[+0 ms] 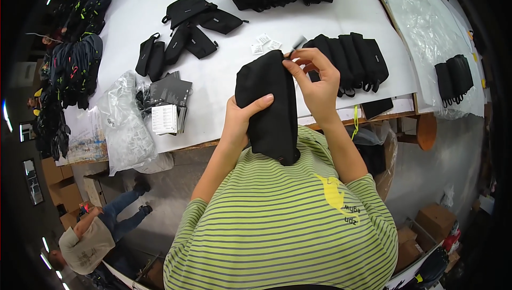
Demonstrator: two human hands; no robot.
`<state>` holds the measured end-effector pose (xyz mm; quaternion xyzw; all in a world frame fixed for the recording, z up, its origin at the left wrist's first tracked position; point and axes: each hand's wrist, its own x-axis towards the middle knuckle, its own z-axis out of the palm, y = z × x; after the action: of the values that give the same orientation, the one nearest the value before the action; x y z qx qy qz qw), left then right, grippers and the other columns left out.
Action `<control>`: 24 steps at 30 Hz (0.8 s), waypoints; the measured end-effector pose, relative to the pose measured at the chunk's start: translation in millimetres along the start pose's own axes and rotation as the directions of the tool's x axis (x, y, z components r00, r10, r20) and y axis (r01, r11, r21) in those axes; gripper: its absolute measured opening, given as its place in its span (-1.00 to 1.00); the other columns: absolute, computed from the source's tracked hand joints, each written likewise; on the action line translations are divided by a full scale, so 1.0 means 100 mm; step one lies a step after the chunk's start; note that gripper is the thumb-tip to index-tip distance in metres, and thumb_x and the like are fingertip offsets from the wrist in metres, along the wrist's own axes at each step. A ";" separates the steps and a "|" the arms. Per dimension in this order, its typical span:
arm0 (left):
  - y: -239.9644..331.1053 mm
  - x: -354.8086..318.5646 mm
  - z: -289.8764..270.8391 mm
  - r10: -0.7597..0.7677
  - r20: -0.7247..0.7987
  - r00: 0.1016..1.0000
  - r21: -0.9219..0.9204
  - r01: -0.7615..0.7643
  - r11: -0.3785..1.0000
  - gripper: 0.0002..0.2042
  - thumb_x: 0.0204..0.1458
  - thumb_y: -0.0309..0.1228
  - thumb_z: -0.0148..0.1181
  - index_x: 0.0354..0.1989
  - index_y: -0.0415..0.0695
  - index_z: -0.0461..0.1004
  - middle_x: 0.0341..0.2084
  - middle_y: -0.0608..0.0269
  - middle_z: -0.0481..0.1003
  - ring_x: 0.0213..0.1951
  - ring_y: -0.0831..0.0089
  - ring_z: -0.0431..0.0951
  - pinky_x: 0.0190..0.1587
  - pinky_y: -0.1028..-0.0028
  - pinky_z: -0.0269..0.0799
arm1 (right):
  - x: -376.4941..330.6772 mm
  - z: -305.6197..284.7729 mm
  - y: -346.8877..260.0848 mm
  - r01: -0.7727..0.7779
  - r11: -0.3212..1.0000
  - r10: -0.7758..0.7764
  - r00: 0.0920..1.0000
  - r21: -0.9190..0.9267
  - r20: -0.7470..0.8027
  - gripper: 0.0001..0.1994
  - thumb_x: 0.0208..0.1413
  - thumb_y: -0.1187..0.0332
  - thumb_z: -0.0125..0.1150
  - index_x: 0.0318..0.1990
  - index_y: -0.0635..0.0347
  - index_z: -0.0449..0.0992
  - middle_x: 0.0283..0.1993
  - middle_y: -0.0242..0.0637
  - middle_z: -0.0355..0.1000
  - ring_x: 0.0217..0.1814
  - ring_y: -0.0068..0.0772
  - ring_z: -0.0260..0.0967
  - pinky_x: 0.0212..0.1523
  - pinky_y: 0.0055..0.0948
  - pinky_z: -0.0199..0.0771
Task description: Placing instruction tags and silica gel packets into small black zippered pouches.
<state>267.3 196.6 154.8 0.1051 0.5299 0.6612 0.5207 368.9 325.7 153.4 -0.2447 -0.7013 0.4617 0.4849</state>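
Head view: a black pouch [269,106] is held upright over the table edge [213,84], gripped by the left hand [242,114] and pinched at its top by the right hand [317,79]. Behind, a row of black pouches [352,60], small white tags [264,43] and booklets [168,103] are seen.

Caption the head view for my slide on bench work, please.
Left hand grips a black pouch while right hand pinches its top, above a white table.

White table [224,84] bears black pouches [352,60] (rows), cards [169,106].
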 end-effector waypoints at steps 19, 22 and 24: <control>0.05 0.32 -0.47 0.051 -0.038 0.998 -0.478 -0.063 0.876 -0.74 0.04 -0.37 0.15 -0.15 -0.26 0.43 -0.35 0.17 0.54 -0.35 0.42 0.58 -0.27 0.48 0.53 | -0.46 -0.12 -0.40 -0.338 0.931 0.189 0.772 0.140 0.607 -0.90 -0.11 0.45 0.30 -0.45 0.25 0.51 -0.49 -0.41 0.35 -0.54 -0.60 0.23 -0.57 -0.61 0.15; 0.03 0.27 -0.39 0.092 -0.117 0.989 -0.379 -0.130 0.916 -0.76 0.04 -0.40 0.15 -0.14 -0.24 0.41 -0.37 0.19 0.54 -0.35 0.45 0.57 -0.29 0.50 0.53 | -0.40 -0.10 -0.44 -0.198 0.972 0.091 0.810 0.125 0.579 -0.91 -0.12 0.46 0.29 -0.46 0.24 0.50 -0.49 -0.42 0.35 -0.55 -0.59 0.22 -0.58 -0.61 0.15; 0.04 0.25 -0.38 0.090 -0.101 0.991 -0.395 -0.123 0.910 -0.76 0.05 -0.39 0.15 -0.14 -0.24 0.41 -0.35 0.19 0.53 -0.34 0.45 0.57 -0.28 0.50 0.53 | -0.36 -0.07 -0.49 -0.196 0.975 0.112 0.841 0.105 0.529 -0.88 -0.18 0.47 0.33 -0.48 0.26 0.49 -0.51 -0.39 0.36 -0.54 -0.59 0.23 -0.57 -0.60 0.15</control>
<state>227.8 195.0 131.9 -0.0018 0.3976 0.7865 0.4725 395.6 277.8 180.9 -0.1281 -0.7462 0.6011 0.2559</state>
